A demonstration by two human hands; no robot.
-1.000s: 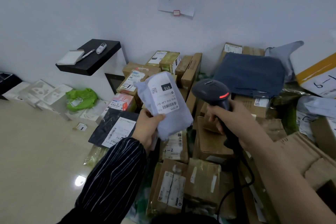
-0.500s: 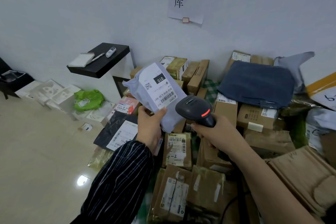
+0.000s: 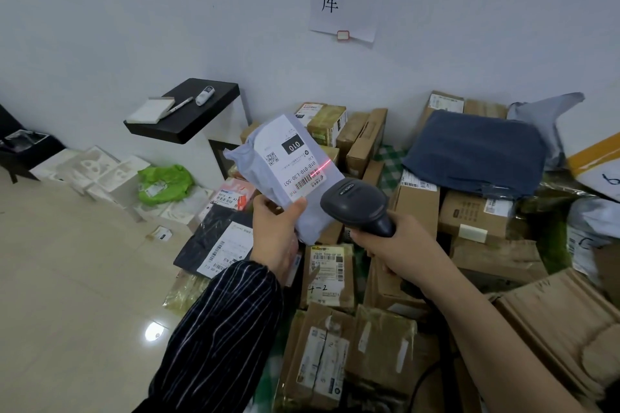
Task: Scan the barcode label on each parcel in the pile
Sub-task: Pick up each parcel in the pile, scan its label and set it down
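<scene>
My left hand (image 3: 273,235) grips a grey soft parcel (image 3: 261,161) by its lower edge and holds it up above the pile. Its white label (image 3: 295,161) faces me, with a barcode and the number 010. My right hand (image 3: 396,245) grips a black barcode scanner (image 3: 355,204) just right of and below the parcel, its head aimed at the label. A red scan line (image 3: 320,166) falls across the label beside the barcode. The pile of cardboard parcels (image 3: 335,345) lies on the floor below both hands.
A dark blue soft parcel (image 3: 476,154) rests on boxes at the back right. A black parcel (image 3: 218,241) and a green bag (image 3: 164,183) lie at left. A black shelf (image 3: 188,114) juts from the wall. Bare tiled floor (image 3: 73,295) spreads left.
The scanner has moved left and closer to the parcel, and a red scan line now shows on the label. The parcel has tilted a little further.
</scene>
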